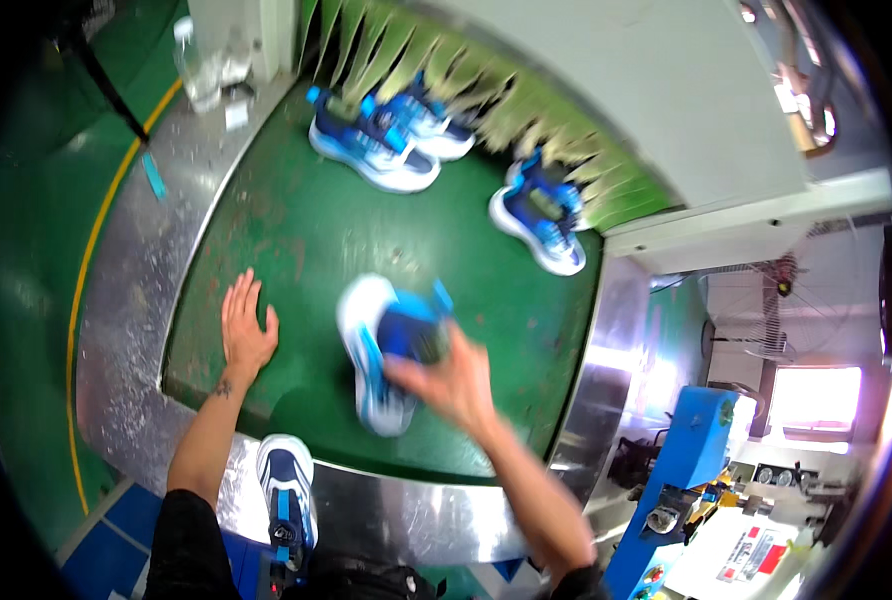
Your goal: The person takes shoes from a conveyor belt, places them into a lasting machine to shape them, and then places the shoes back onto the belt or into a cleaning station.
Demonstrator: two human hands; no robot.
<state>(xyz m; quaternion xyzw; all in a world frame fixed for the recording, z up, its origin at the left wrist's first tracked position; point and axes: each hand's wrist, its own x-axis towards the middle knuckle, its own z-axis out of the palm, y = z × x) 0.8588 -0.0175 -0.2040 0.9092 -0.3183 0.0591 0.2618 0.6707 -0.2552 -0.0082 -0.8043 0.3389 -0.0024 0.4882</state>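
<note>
My right hand (pixel 459 385) grips a blue and white sneaker (pixel 374 340) by its ankle opening, over the near middle of a green work surface (pixel 296 240). The thumb lies on the near side of the shoe; motion blurs both. To the left, my left hand (pixel 247 330) is spread out, low over or resting on the green surface, with nothing in it. Another such sneaker (pixel 286 485) sits on the metal border by my left forearm. At the far side stand a near-left sneaker (pixel 366 150), one behind it (pixel 428 122), and a further sneaker or pair (pixel 543 212) to the right.
Frayed pale-green strips (pixel 526 125) hang along the far side, below a light housing (pixel 606 60). A metal border (pixel 131 320) frames the surface. A clear plastic bottle (pixel 196 70) stands far left. Blue machinery (pixel 691 440) and a wire-cage fan (pixel 766 300) are on the right.
</note>
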